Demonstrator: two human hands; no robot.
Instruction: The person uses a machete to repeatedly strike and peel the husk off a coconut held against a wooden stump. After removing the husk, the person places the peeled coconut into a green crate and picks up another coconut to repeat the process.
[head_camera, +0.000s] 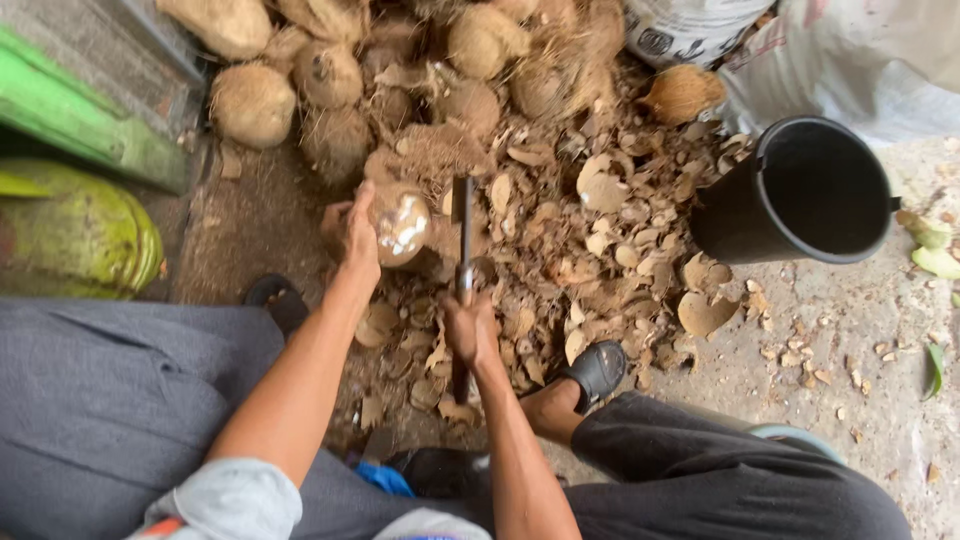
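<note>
My left hand (352, 235) grips a partly husked coconut (400, 225), its pale shiny shell showing, held on a low block amid the husk litter. My right hand (470, 328) is closed around the handle of a long dark blade (462, 215) that points away from me, with its edge just right of the coconut. My grey-trousered legs spread to both sides, and a foot in a black sandal (596, 370) rests to the right of the blade hand.
A heap of unhusked brown coconuts (330, 75) lies ahead. Shell and husk chips (610, 230) cover the ground. A black bucket (805, 190) stands at the right, white sacks (850, 50) behind it. Green objects (70, 230) sit at the left.
</note>
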